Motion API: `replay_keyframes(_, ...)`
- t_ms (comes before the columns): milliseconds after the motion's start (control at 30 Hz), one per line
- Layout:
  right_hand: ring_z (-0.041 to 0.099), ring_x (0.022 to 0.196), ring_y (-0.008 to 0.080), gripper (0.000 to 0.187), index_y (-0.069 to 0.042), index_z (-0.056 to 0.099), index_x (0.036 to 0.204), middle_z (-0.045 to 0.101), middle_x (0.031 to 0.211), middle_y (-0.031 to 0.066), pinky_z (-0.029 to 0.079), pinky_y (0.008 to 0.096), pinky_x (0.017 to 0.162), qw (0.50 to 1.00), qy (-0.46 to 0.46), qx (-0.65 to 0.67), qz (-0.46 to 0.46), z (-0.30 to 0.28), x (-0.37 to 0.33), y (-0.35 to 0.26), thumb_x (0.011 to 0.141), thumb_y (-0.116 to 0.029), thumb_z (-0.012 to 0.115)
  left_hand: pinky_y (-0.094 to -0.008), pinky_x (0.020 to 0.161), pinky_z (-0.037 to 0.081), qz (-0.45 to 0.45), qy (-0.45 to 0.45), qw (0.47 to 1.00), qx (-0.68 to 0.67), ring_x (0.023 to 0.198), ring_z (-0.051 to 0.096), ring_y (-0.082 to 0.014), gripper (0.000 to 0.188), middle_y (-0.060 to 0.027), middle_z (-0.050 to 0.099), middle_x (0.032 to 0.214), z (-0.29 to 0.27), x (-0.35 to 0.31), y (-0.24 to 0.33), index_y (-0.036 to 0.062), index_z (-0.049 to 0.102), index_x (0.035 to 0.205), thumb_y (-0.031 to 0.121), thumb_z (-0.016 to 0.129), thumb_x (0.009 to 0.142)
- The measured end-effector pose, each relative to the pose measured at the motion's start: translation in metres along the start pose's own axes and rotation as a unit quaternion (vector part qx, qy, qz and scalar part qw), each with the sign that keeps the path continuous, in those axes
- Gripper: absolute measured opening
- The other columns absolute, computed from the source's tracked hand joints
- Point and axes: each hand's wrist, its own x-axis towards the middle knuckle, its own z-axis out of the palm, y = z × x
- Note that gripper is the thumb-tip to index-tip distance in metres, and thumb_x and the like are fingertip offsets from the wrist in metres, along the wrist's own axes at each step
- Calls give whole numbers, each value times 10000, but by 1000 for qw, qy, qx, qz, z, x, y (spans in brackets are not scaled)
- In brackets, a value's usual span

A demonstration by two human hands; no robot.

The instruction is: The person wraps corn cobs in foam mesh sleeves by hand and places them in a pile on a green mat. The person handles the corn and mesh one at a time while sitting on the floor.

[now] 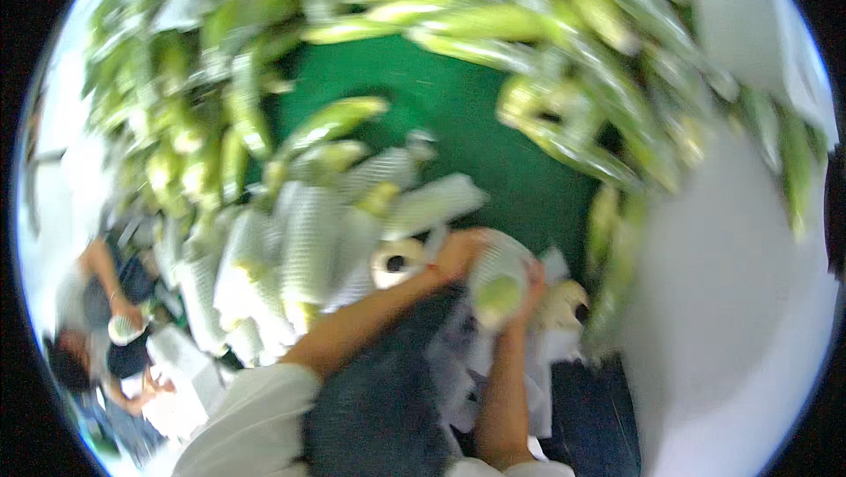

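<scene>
Just above my lap I hold what looks like an ear of corn (498, 299), its pale green end showing from a white foam net sleeve (500, 258). My left hand (462, 253) is closed around the far left side of the sleeve. From the right, my right hand (534, 290) grips it, its fingers partly hidden and blurred. Left of my hands, several long green-yellow ears in white net sleeves (308, 235) lie heaped together. A pale roll with a dark core (397, 263) sits by my left wrist, and a similar roll (564, 308) by my right hand.
Unsleeved green ears (608, 81), some in clear film, pile along the far and right sides of a green surface (379, 63). More ears (176, 125) are heaped at left. At lower left another person (88, 327) holds a sleeved piece. A pale grey surface (723, 301) lies at right.
</scene>
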Motion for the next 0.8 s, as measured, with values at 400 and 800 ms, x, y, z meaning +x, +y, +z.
replay_keyframes(400, 525, 1067, 312, 626, -117, 348, 1345, 456, 1258, 163, 456, 457, 879, 971, -183, 142, 52, 95, -41, -164, 877, -517, 461, -394, 955, 379, 137, 143, 959, -204, 1130, 470, -290, 270, -171, 467, 1189, -117, 27, 124, 103, 604, 1076, 113, 542, 814)
replay_keyframes(800, 583, 953, 332, 897, 43, 370, 1278, 561, 1081, 193, 482, 462, 822, 807, -560, 108, 152, 75, -104, -168, 740, -654, 541, -468, 968, 347, -352, 429, 672, 490, 1169, 438, -363, 731, -206, 451, 1273, -294, -347, 78, 163, 410, 1327, 343, 723, 692)
